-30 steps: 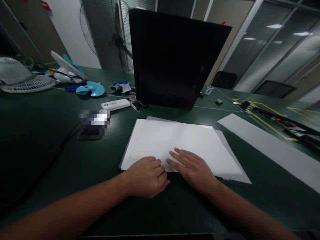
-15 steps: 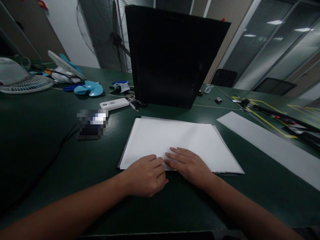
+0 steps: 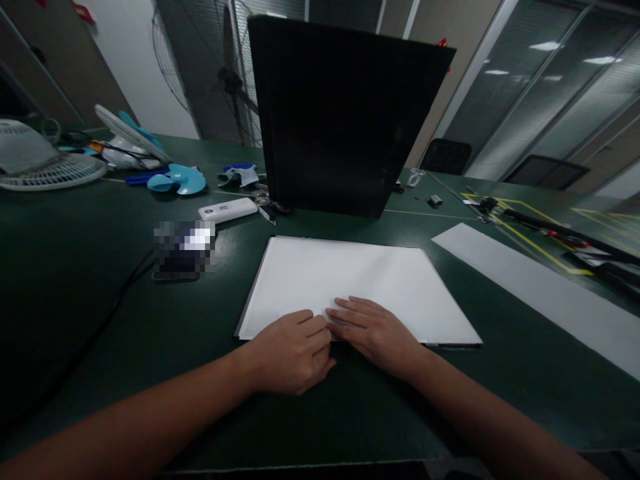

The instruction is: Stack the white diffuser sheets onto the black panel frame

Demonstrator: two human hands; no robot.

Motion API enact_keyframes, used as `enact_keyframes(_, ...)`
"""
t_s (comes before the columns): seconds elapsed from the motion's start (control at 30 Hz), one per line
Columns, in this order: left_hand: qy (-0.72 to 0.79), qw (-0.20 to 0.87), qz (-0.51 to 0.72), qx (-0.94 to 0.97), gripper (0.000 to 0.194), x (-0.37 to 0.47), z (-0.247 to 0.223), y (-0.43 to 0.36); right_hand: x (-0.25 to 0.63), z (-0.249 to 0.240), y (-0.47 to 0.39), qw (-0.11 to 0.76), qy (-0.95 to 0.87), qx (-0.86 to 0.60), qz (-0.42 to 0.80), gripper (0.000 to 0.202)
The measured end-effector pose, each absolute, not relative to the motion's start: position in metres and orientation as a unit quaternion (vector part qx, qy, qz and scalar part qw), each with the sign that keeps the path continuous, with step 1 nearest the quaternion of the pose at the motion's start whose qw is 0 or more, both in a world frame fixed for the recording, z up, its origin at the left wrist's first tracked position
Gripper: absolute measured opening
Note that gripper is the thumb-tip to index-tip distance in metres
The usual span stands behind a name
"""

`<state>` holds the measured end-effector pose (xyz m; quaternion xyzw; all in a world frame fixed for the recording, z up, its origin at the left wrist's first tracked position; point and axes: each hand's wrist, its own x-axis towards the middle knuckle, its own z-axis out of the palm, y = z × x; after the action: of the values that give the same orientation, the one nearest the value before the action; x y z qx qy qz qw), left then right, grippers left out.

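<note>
White paper (image 3: 345,273) lies flat on a thin dark-edged board or folder on the green table, in the middle of the view. My left hand (image 3: 295,352) is curled at the paper's near edge, its fingers closed; whatever they pinch is hidden. Beside it, my right hand (image 3: 377,333) rests with fingers stretched out flat on the paper's near part. The fingertips of both hands are very close together, over the near edge.
Behind the paper stands a large black panel (image 3: 345,120). A long white strip (image 3: 540,287) lies to the right. On the left are a white power bank (image 3: 228,210), a blurred-out device (image 3: 184,250) with a cable, a blue fan blade (image 3: 177,179) and a white fan cover (image 3: 60,170).
The top sheet has shifted slightly, so its edges now line up with the paper and board beneath. My right hand has moved a little to the left.
</note>
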<state>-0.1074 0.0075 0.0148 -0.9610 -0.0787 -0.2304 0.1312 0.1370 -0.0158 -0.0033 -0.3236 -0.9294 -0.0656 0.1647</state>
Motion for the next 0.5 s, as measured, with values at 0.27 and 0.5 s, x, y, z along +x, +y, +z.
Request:
enact_keyframes(0.27, -0.100, 0.119, -0.276, -0.949, 0.028, -0.1088, 0.0175, 0.0097, 0.1356, -0.0040, -0.0161, 0.166, -0.930, -0.326, -0.048, 0.032)
enact_keyframes(0.5, -0.268, 0.049, -0.197, -0.942, 0.030, -0.1118, 0.0204, 0.0149, 0.1335, 0.0011, -0.0173, 0.173, -0.926, -0.333, -0.034, 0.030)
